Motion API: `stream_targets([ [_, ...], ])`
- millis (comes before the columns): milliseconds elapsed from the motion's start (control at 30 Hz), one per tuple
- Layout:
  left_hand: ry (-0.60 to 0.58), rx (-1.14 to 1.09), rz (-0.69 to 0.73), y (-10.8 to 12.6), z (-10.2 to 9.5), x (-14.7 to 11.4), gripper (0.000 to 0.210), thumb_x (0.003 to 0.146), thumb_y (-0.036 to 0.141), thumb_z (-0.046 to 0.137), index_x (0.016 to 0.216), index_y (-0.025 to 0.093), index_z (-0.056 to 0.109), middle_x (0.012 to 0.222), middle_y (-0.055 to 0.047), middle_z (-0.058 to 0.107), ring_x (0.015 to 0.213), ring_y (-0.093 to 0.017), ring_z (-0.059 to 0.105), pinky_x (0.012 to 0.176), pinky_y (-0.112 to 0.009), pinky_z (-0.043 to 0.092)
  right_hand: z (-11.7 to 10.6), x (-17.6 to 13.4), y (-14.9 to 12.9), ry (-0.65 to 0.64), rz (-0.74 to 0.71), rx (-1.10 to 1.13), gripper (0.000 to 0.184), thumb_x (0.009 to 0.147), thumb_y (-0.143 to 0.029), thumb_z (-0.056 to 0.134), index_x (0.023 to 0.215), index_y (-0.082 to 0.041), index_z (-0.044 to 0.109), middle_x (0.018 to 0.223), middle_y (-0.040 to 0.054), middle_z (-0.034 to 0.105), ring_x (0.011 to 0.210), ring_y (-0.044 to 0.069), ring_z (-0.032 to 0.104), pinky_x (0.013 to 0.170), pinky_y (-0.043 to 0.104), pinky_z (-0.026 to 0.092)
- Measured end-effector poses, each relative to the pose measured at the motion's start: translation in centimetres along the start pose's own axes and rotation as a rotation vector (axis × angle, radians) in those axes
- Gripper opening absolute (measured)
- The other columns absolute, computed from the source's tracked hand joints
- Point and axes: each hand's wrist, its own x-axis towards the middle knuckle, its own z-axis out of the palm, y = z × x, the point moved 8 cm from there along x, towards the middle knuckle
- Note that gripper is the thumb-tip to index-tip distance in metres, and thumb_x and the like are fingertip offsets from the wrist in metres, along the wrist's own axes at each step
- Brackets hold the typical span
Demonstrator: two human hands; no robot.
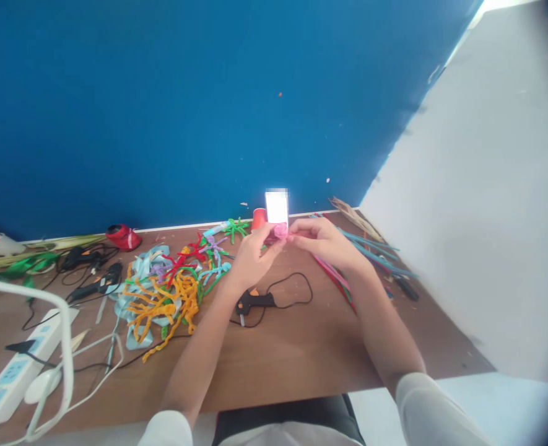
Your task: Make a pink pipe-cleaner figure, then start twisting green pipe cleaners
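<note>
Two hands up over one desk (296, 356), one pink piece (280, 230) between them. Left hand (254, 257): thumb and fingers pinching it from the left. Right hand (327, 246): thumb and forefinger tips brought together on its right edge. Piece is small and blurry, can't make out its shape.

Just behind the piece: 1 upright device (277, 207), screen blown out white. Just behind the left hand's fingers: 1 red cup (259, 218), partly hidden.

Near side of the left hand, right of that forearm: 1 black glue gun (257, 300), thin cord looping toward the right hand. Under and beside the right wrist: a few pink and red stems (329, 271), count unclear, partly covered.

Right of the right hand: several blue stems (369, 244), overlapping; 1 dark object (406, 288) near them; dry husks (357, 220) beyond, against the wall.

Left of the left hand: heap of orange fuzzy stems (162, 303), too tangled to count, on light-blue ribbon (137, 339). At its back edge, 1 green branched piece (236, 229), plus red, purple and light-blue ones.

Farther left: 2 more black glue guns (100, 285), 1 red item (123, 237), 1 white power strip (18, 368).
</note>
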Motion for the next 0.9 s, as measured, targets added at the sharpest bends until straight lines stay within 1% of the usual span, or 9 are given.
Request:
stream_targets([
  [100,0.004,-0.199,-0.066,-0.6,0.6,-0.1,0.017,0.098,0.033,0.055,0.107,0.02,0.058,0.103,-0.006,0.067,0.094,-0.018,0.068,0.085,-0.034,0.061,0.1,0.0,0.5,-0.019,0.062,0.139,0.022,0.087,-0.037,0.068,0.08,-0.016,0.072,0.077,0.002,0.068,0.072,0.014,0.057,0.071,0.029,0.042],
  [200,0.005,-0.371,-0.117,-1.2,0.9,-0.1,0.014,0.097,0.032,0.055,0.106,0.021,0.054,0.105,-0.006,0.066,0.097,-0.018,0.069,0.082,-0.033,0.063,0.1,-0.1,0.7,-0.015,0.113,0.243,0.02,0.084,-0.036,0.072,0.077,-0.017,0.071,0.078,0.0027,0.069,0.073,0.014,0.059,0.073,0.03,0.043],
  [333,-0.071,-0.495,-0.17,-1.3,1.4,0.0,0.02,0.096,0.033,0.058,0.111,0.021,0.054,0.111,-0.008,0.066,0.1,-0.02,0.071,0.077,-0.034,0.066,-0.2,-0.3,0.8,0.018,0.157,0.309,0.019,0.08,-0.036,0.075,0.075,-0.018,0.071,0.075,0.0017,0.069,0.07,0.013,0.057,0.069,0.029,0.041],
  [433,-0.082,-0.493,-0.164,-1.2,1.2,0.1,0.022,0.094,0.033,0.062,0.11,0.019,0.057,0.107,-0.008,0.067,0.097,-0.02,0.071,0.073,-0.033,0.067,-0.2,-0.3,0.8,0.011,0.173,0.277,0.021,0.08,-0.038,0.074,0.074,-0.018,0.07,0.072,0.001,0.068,0.066,0.012,0.054,0.065,0.029,0.039],
  [533,-0.043,-0.463,-0.149,-1.3,0.7,0.1,0.02,0.092,0.033,0.066,0.105,0.018,0.061,0.107,-0.007,0.064,0.095,-0.02,0.071,0.072,-0.033,0.067,-0.2,-0.3,0.9,0.014,0.178,0.225,0.022,0.08,-0.04,0.073,0.075,-0.019,0.071,0.075,0.0022,0.069,0.068,0.014,0.056,0.065,0.03,0.04],
  [633,-0.02,-0.482,-0.162,-1.6,0.6,0.1,0.021,0.09,0.033,0.068,0.102,0.017,0.063,0.109,-0.007,0.061,0.096,-0.021,0.071,0.071,-0.033,0.067,-0.2,-0.2,0.9,0.022,0.17,0.21,0.021,0.081,-0.038,0.073,0.074,-0.019,0.071,0.078,0.0031,0.07,0.071,0.015,0.057,0.067,0.03,0.041],
  [767,-0.037,-0.531,-0.186,-1.6,0.9,0.0,0.023,0.09,0.033,0.068,0.105,0.017,0.062,0.103,-0.006,0.065,0.091,-0.02,0.072,0.071,-0.035,0.068,0.0,-0.2,1.2,0.022,0.188,0.285,0.018,0.081,-0.033,0.074,0.074,-0.017,0.071,0.076,0.0025,0.07,0.067,0.013,0.056,0.063,0.029,0.038],
  [900,-0.053,-0.476,-0.192,-1.3,1.1,-0.1,0.024,0.093,0.033,0.065,0.111,0.018,0.061,0.108,-0.008,0.067,0.091,-0.019,0.072,0.073,-0.034,0.067,0.0,-0.2,1.4,0.04,0.212,0.386,0.017,0.079,-0.031,0.075,0.072,-0.017,0.07,0.065,-0.0017,0.065,0.057,0.008,0.049,0.058,0.026,0.034],
])
